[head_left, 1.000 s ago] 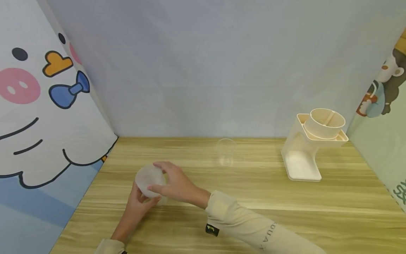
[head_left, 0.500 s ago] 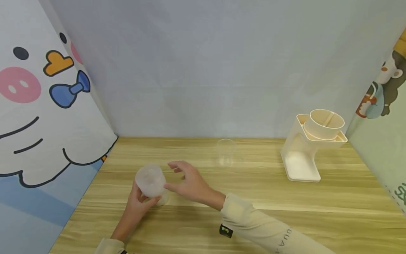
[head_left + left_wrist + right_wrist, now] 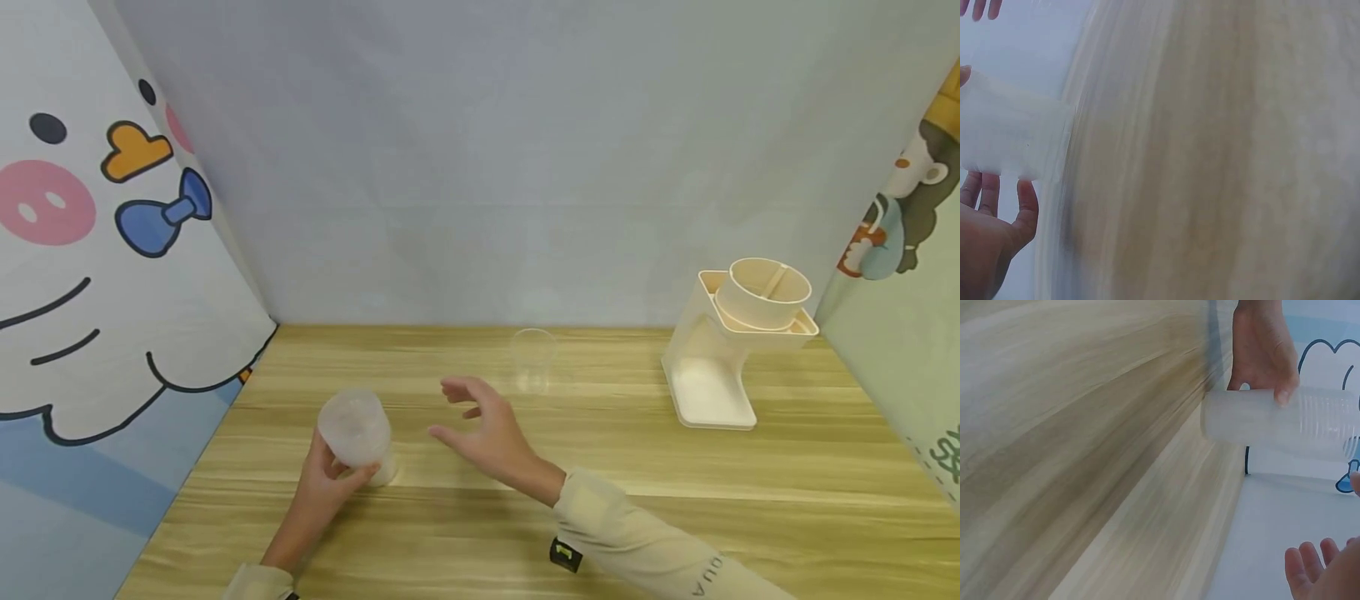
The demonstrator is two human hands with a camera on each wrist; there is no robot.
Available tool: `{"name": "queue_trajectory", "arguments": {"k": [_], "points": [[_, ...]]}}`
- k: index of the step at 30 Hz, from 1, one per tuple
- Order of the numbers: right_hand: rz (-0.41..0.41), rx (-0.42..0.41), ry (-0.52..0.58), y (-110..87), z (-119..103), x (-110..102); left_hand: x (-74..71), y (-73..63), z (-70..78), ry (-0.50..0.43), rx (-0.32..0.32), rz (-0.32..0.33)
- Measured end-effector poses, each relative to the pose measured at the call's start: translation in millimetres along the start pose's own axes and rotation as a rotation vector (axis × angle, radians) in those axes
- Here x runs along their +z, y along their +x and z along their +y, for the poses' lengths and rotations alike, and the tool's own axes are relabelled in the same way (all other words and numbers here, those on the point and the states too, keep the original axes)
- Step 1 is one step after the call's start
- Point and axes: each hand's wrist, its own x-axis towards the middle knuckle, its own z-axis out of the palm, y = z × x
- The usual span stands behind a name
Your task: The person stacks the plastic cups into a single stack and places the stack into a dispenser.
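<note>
A stack of translucent plastic cups (image 3: 354, 427) stands at the left of the wooden table, its ridged rims at the top. My left hand (image 3: 324, 482) grips it from the near left side, thumb and fingers curled round the wall; the right wrist view shows the thumb across the stack (image 3: 1250, 419). My right hand (image 3: 491, 433) hovers to the right of the stack, apart from it, fingers loosely bent with nothing in them. Beyond that hand a single clear cup (image 3: 533, 362) stands upright near the back edge.
A cream stand (image 3: 712, 392) with a round, open-topped holder (image 3: 765, 293) sits at the back right of the wooden table (image 3: 600, 450). A pale grey backdrop (image 3: 480, 167) rises behind the table, and cartoon-printed cloth (image 3: 75, 333) hangs along the left side.
My right hand has let go of the stack's top and moved away to the right. The left hand keeps its grip, and the stack stays in place.
</note>
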Motion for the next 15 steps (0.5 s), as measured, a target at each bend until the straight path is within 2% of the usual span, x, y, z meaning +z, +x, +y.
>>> {"name": "queue_trajectory", "arguments": {"k": [6,15], "points": [[0.043,0.009,-0.003,-6.2,9,-7,-1.0,-0.5,-0.1,0.003,-0.015,-0.003],[0.107,0.087,-0.029,-16.7,17,-19,-2.1,-0.2,-0.4,0.005,-0.022,-0.011]]}}
